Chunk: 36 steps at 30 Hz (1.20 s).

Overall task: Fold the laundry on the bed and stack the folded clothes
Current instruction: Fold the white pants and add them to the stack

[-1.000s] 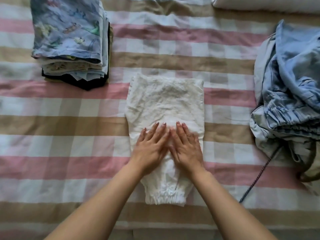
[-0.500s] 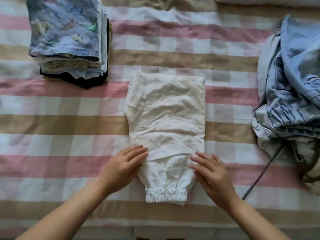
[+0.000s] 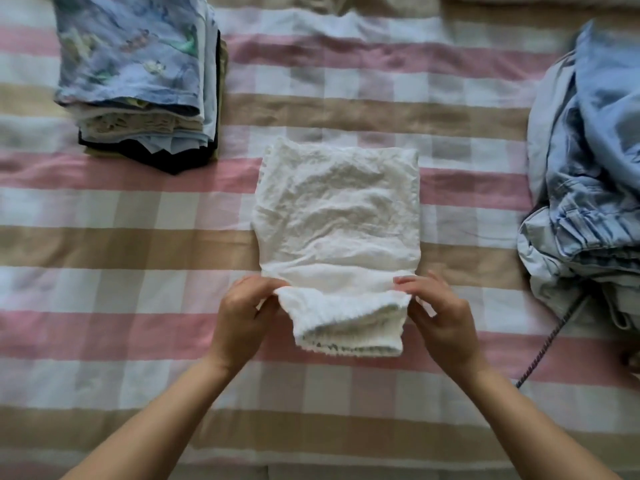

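Note:
A white crinkled garment (image 3: 337, 216) lies folded lengthwise in the middle of the bed (image 3: 138, 244). Its near end with the elastic cuff is lifted and turned up towards the far end. My left hand (image 3: 244, 313) pinches the left edge of that raised end. My right hand (image 3: 440, 313) pinches its right edge. At the far left stands a stack of folded clothes (image 3: 138, 77), a blue printed piece on top and dark ones at the bottom.
A heap of unfolded light blue clothes (image 3: 588, 174) lies at the right edge, with a dark cord (image 3: 547, 344) trailing from it towards me. A pale pillow edge (image 3: 540, 0) shows at the far right. The bedspread has pink, beige and white checks.
Both hands left the middle of the garment, slid out to its near sides, then took hold of the cuffed end and lifted it up off the bed.

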Tool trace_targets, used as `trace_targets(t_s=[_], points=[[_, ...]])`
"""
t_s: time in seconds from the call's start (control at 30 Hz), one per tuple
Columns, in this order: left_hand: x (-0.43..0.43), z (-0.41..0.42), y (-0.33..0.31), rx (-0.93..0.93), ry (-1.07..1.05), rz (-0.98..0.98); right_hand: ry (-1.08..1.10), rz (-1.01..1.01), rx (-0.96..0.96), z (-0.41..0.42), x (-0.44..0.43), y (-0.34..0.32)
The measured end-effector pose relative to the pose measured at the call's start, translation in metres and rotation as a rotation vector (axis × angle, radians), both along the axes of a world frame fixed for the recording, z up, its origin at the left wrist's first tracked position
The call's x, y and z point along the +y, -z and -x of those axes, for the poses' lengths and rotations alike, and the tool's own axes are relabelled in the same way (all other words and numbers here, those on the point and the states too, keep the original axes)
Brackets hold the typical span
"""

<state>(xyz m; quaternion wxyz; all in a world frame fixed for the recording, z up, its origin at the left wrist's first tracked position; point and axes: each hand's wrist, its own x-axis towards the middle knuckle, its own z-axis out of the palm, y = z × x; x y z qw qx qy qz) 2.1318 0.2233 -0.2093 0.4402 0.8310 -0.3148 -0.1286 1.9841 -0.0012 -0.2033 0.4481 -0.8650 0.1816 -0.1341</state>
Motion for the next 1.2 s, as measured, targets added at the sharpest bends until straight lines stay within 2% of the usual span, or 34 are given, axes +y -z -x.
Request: trace_targets(t_s=[0.07, 0.13, 0.23, 0.33, 0.4, 0.5, 0.57, 0.63, 0.7, 0.77, 0.83, 0.97, 1.2], points=[[-0.015, -0.018, -0.005, 0.165, -0.151, 0.081, 0.093, -0.26, -0.025, -0.026, -0.012, -0.009], [-0.036, -0.037, -0.007, 0.273, -0.202, 0.11, 0.165, -0.339, -0.02, -0.055, -0.026, -0.011], [-0.068, -0.068, -0.005, 0.348, -0.275, 0.106, 0.263, -0.313, 0.029, -0.094, -0.044, -0.005], [-0.088, -0.09, 0.005, 0.342, -0.33, 0.054, 0.337, -0.197, 0.089, -0.118, -0.052, 0.007], [-0.094, -0.098, 0.011, 0.336, -0.347, -0.004, 0.385, -0.113, 0.199, -0.124, -0.054, 0.015], [-0.099, -0.099, 0.014, 0.278, -0.382, -0.161, 0.445, 0.023, 0.401, -0.126, -0.052, 0.026], [-0.098, -0.096, 0.013, 0.172, -0.452, -0.248, 0.535, 0.083, 0.426, -0.127, -0.049, 0.025], [-0.092, -0.093, 0.011, 0.089, -0.575, -0.316, 0.666, 0.057, 0.419, -0.125, -0.046, 0.02], [-0.087, -0.088, 0.008, 0.234, -0.645, -0.302, 0.681, -0.02, 0.457, -0.122, -0.041, 0.016], [-0.088, -0.087, 0.005, 0.454, -0.632, -0.196, 0.632, -0.13, 0.492, -0.121, -0.038, 0.015], [-0.094, -0.09, 0.002, 0.556, -0.584, -0.152, 0.6, -0.18, 0.483, -0.126, -0.037, 0.01], [-0.098, -0.104, -0.011, 0.526, -0.474, -0.18, 0.537, -0.143, 0.396, -0.139, -0.034, -0.01], [-0.047, -0.153, -0.074, 0.278, -0.498, 0.05, 0.467, -0.101, 0.101, -0.196, -0.004, -0.082]])
